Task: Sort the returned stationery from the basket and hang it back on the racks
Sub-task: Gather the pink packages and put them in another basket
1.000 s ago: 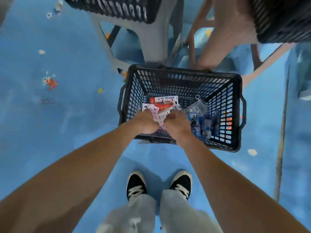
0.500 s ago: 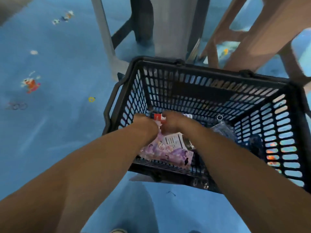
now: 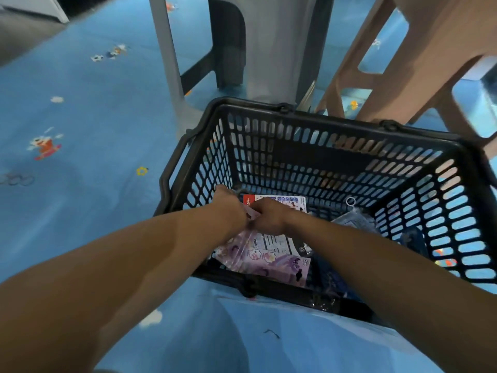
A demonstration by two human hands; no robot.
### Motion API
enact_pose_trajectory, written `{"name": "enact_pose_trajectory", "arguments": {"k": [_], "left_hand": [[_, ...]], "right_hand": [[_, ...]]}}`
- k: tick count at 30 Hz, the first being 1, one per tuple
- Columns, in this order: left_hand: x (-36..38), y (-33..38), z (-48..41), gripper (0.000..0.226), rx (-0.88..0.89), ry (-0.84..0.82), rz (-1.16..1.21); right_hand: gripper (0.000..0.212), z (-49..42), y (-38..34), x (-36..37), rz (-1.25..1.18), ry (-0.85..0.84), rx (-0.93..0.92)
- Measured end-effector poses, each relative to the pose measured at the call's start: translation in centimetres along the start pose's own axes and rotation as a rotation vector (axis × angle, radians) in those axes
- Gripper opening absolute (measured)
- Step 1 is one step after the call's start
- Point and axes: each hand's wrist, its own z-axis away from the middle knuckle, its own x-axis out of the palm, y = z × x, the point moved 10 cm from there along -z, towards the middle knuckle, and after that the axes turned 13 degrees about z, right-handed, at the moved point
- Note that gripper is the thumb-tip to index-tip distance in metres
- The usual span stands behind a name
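Note:
A black plastic basket [image 3: 317, 122] stands on the blue floor in front of me. Both my hands reach into its left part. My left hand [image 3: 228, 208] and my right hand [image 3: 269, 215] meet at the top edge of a flat purple stationery packet [image 3: 266, 262] and pinch it between them. The packet hangs down toward me, printed with cartoon figures and a white label. Under the hands lies a red-and-white packet [image 3: 282, 201]. A clear packet with a small ring [image 3: 352, 219] and dark blue items [image 3: 414, 238] lie at the basket's right side.
A grey plastic stool [image 3: 269, 49] stands just behind the basket, and a brown stool [image 3: 419, 49] is at the back right. The blue floor [image 3: 88, 125] with small cartoon prints spreads to the left. A grey ledge [image 3: 24, 30] shows at the top left.
The camera has moved closer and lower over the basket. Both hands went deeper into it and now hold the purple packet by its top edge, raised from the pile.

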Motion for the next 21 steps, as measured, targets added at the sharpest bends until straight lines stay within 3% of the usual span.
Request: {"name": "enact_pose_trajectory", "arguments": {"k": [3, 7, 10, 14, 15, 17, 19, 21], "left_hand": [[0.3, 0.3, 0.8, 0.064, -0.002, -0.021, -0.083], [0.3, 1.0, 1.1, 0.065, -0.004, -0.068, -0.14], [0.4, 1.5, 0.8, 0.057, 0.027, -0.061, -0.222], [0.0, 1.7, 0.2, 0.037, 0.103, 0.066, 0.0], [-0.1, 1.9, 0.3, 0.038, 0.134, 0.067, 0.006], [0.8, 2.2, 0.3, 0.052, 0.192, 0.0, -0.228], [0.8, 1.6, 0.2, 0.068, 0.105, -0.073, -0.18], [0.4, 1.2, 0.9, 0.067, 0.053, -0.072, -0.146]], "right_hand": [[0.006, 0.1, 0.7, -0.4, 0.021, -0.035, 0.022], [0.021, 0.8, 1.8, -2.7, -0.014, -0.01, 0.056], [0.02, 1.5, 3.4, -4.4, -0.092, 0.038, 0.125], [0.013, 2.4, 5.8, -6.0, -0.142, 0.102, 0.204], [0.014, 2.5, 6.3, -6.2, -0.163, 0.116, 0.214], [0.017, 2.8, 6.9, -6.6, -0.219, 0.147, 0.227], [0.018, 3.0, 7.2, -7.1, -0.305, 0.2, 0.231], [0.018, 3.3, 7.5, -7.6, -0.397, 0.25, 0.234]]}}
